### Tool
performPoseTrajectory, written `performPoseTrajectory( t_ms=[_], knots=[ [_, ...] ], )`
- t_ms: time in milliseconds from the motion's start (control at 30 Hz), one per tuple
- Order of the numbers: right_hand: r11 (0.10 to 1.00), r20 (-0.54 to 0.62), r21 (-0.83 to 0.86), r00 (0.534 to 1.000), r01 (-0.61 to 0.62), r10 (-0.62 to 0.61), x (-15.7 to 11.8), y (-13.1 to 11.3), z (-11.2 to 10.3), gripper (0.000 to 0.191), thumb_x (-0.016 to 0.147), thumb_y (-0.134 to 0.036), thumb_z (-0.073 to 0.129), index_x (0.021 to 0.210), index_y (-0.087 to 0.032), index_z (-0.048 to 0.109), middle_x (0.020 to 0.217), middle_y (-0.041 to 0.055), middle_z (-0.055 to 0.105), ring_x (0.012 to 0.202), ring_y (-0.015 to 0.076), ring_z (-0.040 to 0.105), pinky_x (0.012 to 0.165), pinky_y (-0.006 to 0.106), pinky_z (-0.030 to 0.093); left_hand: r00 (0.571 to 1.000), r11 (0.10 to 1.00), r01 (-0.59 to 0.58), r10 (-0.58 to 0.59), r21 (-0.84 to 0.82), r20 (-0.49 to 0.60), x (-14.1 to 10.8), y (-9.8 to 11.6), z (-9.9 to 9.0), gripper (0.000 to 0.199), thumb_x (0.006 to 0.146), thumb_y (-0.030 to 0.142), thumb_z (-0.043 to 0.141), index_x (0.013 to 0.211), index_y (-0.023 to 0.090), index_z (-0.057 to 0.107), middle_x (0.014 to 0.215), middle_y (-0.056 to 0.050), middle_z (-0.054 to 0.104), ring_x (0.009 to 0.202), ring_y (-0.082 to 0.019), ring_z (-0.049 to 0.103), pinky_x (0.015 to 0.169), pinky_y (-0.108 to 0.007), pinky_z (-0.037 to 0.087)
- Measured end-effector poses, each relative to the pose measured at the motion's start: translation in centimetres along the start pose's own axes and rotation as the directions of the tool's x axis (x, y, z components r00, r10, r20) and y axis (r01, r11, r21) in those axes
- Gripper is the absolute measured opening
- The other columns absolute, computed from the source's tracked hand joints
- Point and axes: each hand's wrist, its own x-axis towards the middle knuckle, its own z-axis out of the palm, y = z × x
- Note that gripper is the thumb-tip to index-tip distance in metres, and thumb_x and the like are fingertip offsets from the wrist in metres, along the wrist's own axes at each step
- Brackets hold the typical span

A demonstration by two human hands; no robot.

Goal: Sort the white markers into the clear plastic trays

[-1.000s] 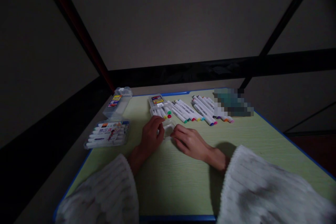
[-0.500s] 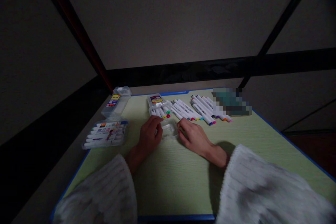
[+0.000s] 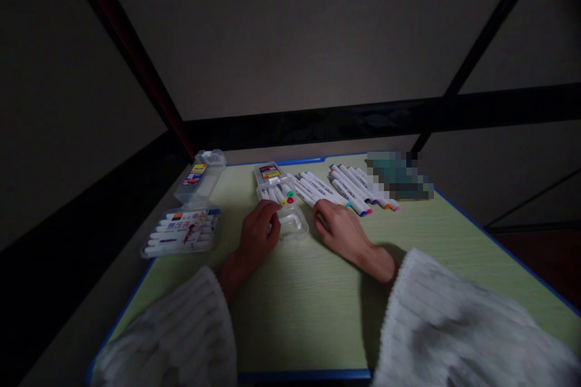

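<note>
A small clear plastic box (image 3: pixel 294 225) lies on the table between my hands. My left hand (image 3: pixel 259 231) grips its left edge, thumb and fingers bent around it. Just off the box's right side is my right hand (image 3: pixel 341 231), fingers loosely curled and apart from the thumb, with nothing visible in them. It covers the lower ends of several white markers (image 3: pixel 322 188) with coloured caps. Behind the box, a clear case (image 3: pixel 269 174) with a colourful label rests over more markers (image 3: pixel 275 195), whose yellow, red and green ends show.
A filled marker case (image 3: pixel 181 233) lies at the left edge of the green table (image 3: pixel 299 314), with a long clear case (image 3: pixel 200 178) behind it. Another group of markers (image 3: pixel 351 187) lies to the right, beside a blurred greenish flat object (image 3: pixel 399 175).
My right hand has let go of the clear box and shifted slightly right, towards the marker ends. My left hand stays on the box.
</note>
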Motion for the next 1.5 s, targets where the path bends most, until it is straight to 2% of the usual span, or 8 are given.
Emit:
performPoseTrajectory(
  t_ms=[200, 333, 433, 533, 767, 1067, 1333, 1500],
  knots=[
    [0.979, -0.060, -0.120, 0.986, -0.164, 0.157, 0.9, 3.0, -1.2, 0.012, 0.074, -0.012, 0.043, 0.077, -0.017, 0.053, 0.083, 0.0061, 0.064, 0.072, 0.0181, 0.056, 0.063, 0.027, 0.031, 1.000, 1.000, -0.005, 0.005, -0.008, 0.004, 0.0, -0.1, -0.3, 0.021, 0.075, 0.004, 0.042, 0.090, 0.016, 0.052, 0.083, -0.004, 0.057, 0.077, -0.012, 0.056, 0.064, -0.022, 0.048],
    [0.912, -0.103, -0.203, 0.934, -0.355, 0.341, 1.0, 6.2, -1.9, 0.013, 0.073, -0.016, 0.045, 0.077, -0.017, 0.058, 0.078, 0.0068, 0.065, 0.071, 0.0192, 0.058, 0.059, 0.026, 0.030, 1.000, 1.000, -0.013, 0.013, -0.021, -0.002, -0.1, -0.1, -0.4, 0.022, 0.076, 0.004, 0.042, 0.091, 0.017, 0.051, 0.083, -0.004, 0.057, 0.077, -0.012, 0.056, 0.064, -0.022, 0.048],
    [0.879, -0.069, -0.228, 0.908, -0.418, 0.413, 0.7, 7.8, -2.2, 0.012, 0.074, -0.023, 0.049, 0.078, -0.017, 0.059, 0.076, 0.0070, 0.066, 0.069, 0.0194, 0.060, 0.056, 0.026, 0.030, 1.000, 1.000, -0.020, 0.020, -0.024, 0.006, -0.2, -0.3, -0.5, 0.022, 0.075, 0.004, 0.043, 0.091, 0.016, 0.051, 0.083, -0.004, 0.057, 0.076, -0.012, 0.056, 0.064, -0.021, 0.047],
    [0.869, -0.057, -0.241, 0.900, -0.432, 0.431, 0.4, 8.4, -2.2, 0.014, 0.073, -0.028, 0.052, 0.079, -0.017, 0.060, 0.075, 0.0070, 0.066, 0.069, 0.0197, 0.060, 0.055, 0.025, 0.031, 1.000, 0.999, -0.025, 0.025, -0.027, 0.004, -0.2, -0.4, -0.5, 0.022, 0.075, 0.004, 0.043, 0.092, 0.016, 0.051, 0.083, -0.004, 0.057, 0.076, -0.012, 0.055, 0.064, -0.021, 0.047],
    [0.844, -0.009, -0.334, 0.896, -0.420, 0.443, 0.2, 8.1, -2.2, 0.018, 0.074, -0.033, 0.052, 0.077, -0.017, 0.061, 0.075, 0.0086, 0.066, 0.069, 0.0216, 0.061, 0.051, 0.026, 0.028, 1.000, 1.000, -0.018, 0.018, -0.016, 0.003, -0.2, -0.5, -0.4, 0.022, 0.075, 0.004, 0.043, 0.092, 0.016, 0.051, 0.083, -0.004, 0.057, 0.078, -0.012, 0.055, 0.065, -0.021, 0.047],
    [0.813, 0.030, -0.397, 0.880, -0.425, 0.475, -0.2, 7.7, -2.5, 0.025, 0.075, -0.039, 0.050, 0.075, -0.017, 0.062, 0.074, 0.0099, 0.065, 0.070, 0.0233, 0.062, 0.055, 0.028, 0.034, 1.000, 0.999, -0.019, 0.020, -0.032, 0.016, -0.2, -0.5, -0.5, 0.022, 0.076, 0.005, 0.042, 0.092, 0.016, 0.052, 0.083, -0.005, 0.057, 0.078, -0.012, 0.056, 0.065, -0.022, 0.048],
    [0.818, 0.084, -0.416, 0.879, -0.397, 0.469, -0.2, 7.6, -2.4, 0.025, 0.076, -0.034, 0.047, 0.077, -0.014, 0.063, 0.081, 0.0129, 0.066, 0.075, 0.0246, 0.063, 0.056, 0.028, 0.037, 1.000, 1.000, -0.009, 0.010, -0.016, 0.029, -0.3, -0.6, -0.4, 0.022, 0.076, 0.005, 0.043, 0.092, 0.016, 0.052, 0.084, -0.004, 0.057, 0.078, -0.012, 0.056, 0.066, -0.022, 0.048],
    [0.808, 0.085, -0.416, 0.867, -0.417, 0.491, -0.3, 7.4, -2.6, 0.028, 0.075, -0.034, 0.046, 0.076, -0.013, 0.064, 0.079, 0.0150, 0.066, 0.072, 0.0257, 0.063, 0.054, 0.029, 0.038, 0.999, 1.000, -0.007, 0.008, -0.021, 0.031, -0.3, -0.6, -0.4, 0.022, 0.076, 0.005, 0.042, 0.091, 0.016, 0.053, 0.083, -0.004, 0.057, 0.078, -0.012, 0.056, 0.068, -0.024, 0.048]
  ],
)
